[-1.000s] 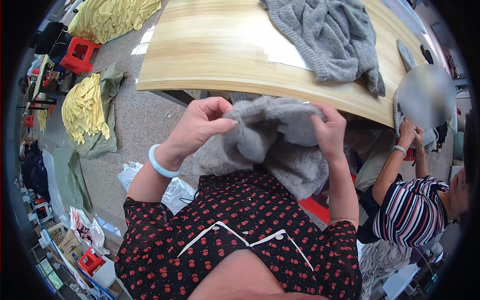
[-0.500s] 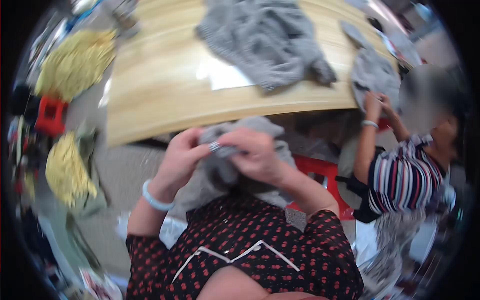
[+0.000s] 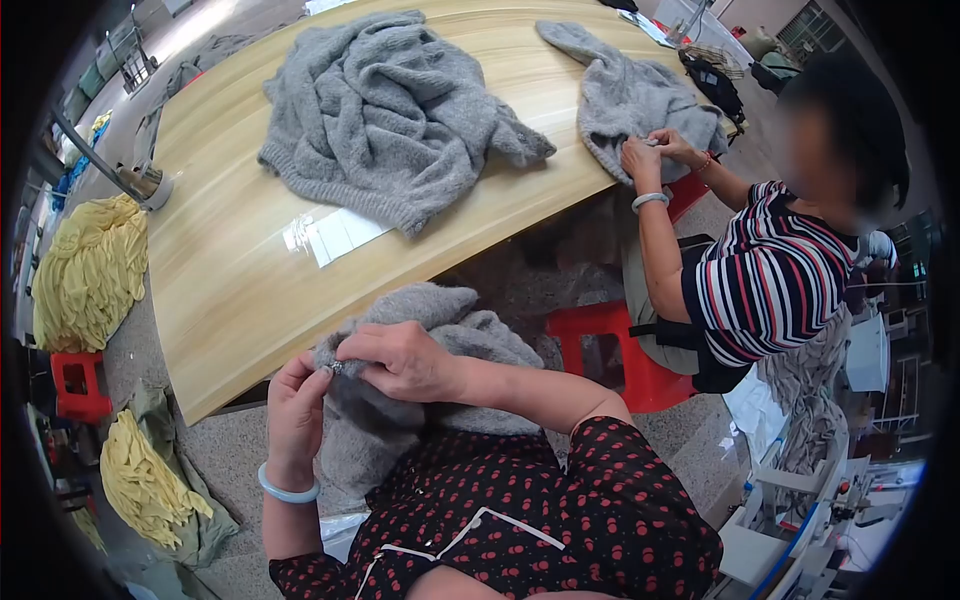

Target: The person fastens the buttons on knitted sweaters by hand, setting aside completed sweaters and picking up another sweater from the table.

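A fluffy grey knit garment [image 3: 490, 345] lies bunched over my lap, below the table's front edge. My left hand [image 3: 296, 402] is closed, pinching a bit of its knit between thumb and fingers. Close beside it, my right hand [image 3: 412, 362] is closed on the same part of the garment, fingers bent toward the left fingertips. Something small and shiny shows where the two hands meet; I cannot tell whether it is a ring or a tool. The folds hide the rest of the garment.
On the wooden table [image 3: 220, 260] lie a grey knit pile [image 3: 380, 120] and a white paper [image 3: 345, 235]. To the right a co-worker [image 3: 770, 270] handles another grey knit [image 3: 640, 95]. Red stools [image 3: 640, 375] and yellow cloth heaps [image 3: 90, 270] stand around.
The view has turned, so the table, pile and co-worker sit further left. My hands remain on the garment, with the left hand now lower beside the right. The picture is sharper.
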`<act>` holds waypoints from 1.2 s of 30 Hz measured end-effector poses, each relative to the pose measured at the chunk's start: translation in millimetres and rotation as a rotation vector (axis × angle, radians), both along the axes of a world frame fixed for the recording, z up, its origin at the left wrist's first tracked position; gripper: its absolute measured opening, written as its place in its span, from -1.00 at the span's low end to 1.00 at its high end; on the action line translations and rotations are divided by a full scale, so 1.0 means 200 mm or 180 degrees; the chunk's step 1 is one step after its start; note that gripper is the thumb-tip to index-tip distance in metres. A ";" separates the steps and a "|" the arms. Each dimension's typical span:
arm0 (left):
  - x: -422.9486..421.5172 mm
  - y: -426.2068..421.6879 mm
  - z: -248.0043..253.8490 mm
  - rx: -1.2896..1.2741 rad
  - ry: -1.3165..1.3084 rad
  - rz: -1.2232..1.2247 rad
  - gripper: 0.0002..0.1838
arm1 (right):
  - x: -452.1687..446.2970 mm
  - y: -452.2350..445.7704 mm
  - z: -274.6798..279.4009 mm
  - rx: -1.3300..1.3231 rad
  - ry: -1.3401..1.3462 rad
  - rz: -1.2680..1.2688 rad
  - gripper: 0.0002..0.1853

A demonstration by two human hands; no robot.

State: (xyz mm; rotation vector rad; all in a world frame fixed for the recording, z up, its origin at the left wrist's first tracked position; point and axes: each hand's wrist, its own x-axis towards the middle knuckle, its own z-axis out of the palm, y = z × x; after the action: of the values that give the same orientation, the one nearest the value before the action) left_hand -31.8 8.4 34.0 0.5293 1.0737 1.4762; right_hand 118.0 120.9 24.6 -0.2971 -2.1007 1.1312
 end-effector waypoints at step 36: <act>-0.05 -0.46 -0.27 -0.1820 0.2617 -0.0258 -0.87 | 0.04 -0.08 -0.23 -0.0235 -0.1137 0.0471 -0.82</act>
State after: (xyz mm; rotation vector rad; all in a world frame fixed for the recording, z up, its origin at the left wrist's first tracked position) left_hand -42.8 -84.3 -19.6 0.7690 2.0004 0.7938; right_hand 126.3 104.3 -21.9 -0.4091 -2.4280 1.3234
